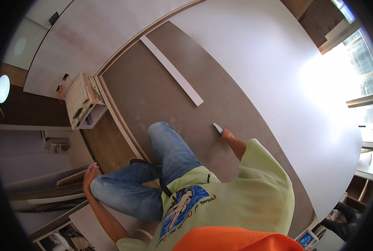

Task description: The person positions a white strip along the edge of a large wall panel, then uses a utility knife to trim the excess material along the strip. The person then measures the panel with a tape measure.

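Note:
My right hand (pixel 227 134) is closed round a small hand tool with a short, pale flat blade (pixel 217 128), possibly a scraper; the handle is hidden in my fist. The blade is over a large brown board (pixel 236 113). Farther along that board lies a long, narrow white strip (pixel 171 70), apart from the tool. At far left, my left hand (pixel 91 172) is beside my bent left knee, near the ends of some stacked boards (pixel 65 180). Its fingers look loosely stretched, and nothing shows in them.
A large white sheet (pixel 274 83) borders the brown board on the right. Left of the board stands a worn box-like unit (pixel 84 100) with wires nearby. A white jug (pixel 307 239) stands at lower right. Bright windows are on the right.

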`<state>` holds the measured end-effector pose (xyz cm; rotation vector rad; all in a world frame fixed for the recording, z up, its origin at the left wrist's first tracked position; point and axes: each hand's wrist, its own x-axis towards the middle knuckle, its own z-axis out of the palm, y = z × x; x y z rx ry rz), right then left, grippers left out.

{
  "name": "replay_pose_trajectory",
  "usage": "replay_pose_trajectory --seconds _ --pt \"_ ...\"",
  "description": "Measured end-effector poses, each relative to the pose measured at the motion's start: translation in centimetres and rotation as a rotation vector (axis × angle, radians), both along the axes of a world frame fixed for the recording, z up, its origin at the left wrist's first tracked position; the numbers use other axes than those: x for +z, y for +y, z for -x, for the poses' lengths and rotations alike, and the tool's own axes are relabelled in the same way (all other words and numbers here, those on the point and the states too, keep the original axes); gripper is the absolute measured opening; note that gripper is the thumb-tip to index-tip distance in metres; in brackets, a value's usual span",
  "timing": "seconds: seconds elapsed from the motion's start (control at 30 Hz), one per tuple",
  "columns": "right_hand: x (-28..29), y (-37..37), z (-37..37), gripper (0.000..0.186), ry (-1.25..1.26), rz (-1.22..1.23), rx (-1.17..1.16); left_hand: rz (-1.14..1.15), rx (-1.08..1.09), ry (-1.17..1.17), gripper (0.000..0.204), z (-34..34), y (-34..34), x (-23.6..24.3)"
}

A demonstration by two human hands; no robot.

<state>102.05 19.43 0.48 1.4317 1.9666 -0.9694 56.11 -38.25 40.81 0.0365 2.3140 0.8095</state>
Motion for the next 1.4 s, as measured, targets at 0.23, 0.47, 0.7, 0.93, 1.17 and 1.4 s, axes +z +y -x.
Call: replay_pose_trajectory --seconds 0.23,0.47,0.7,0.93,1.17,1.4 --pt "-1.8 0.1 -0.3 0.049 -0.029 -0.009 -0.012 0.035 -0.017 0.001 0.061 0.1 -0.4 -0.7" --pt "-0.5 0.1 0.2 0.050 -0.060 0.002 0.029 0.043 -0.060 0.011 0.059 0.4 -1.1 -0.8" --pt "0.1 0.3 0.0 0.049 -0.077 -0.001 0.057 0.087 -0.009 0.004 0.058 -1.0 1.3 0.6" --pt "-0.7 0.1 0.7 0.048 -0.087 0.077 0.072 0.082 -0.012 0.002 0.058 -1.1 -0.5 0.6" --pt "-0.1 0.3 0.0 0.046 -0.058 0.019 0.088 0.059 -0.016 0.003 0.058 -1.1 1.1 0.7" --pt "-0.7 0.2 -0.5 0.045 -0.015 -0.091 0.149 0.042 -0.001 0.009 0.058 -1.5 1.1 0.7"
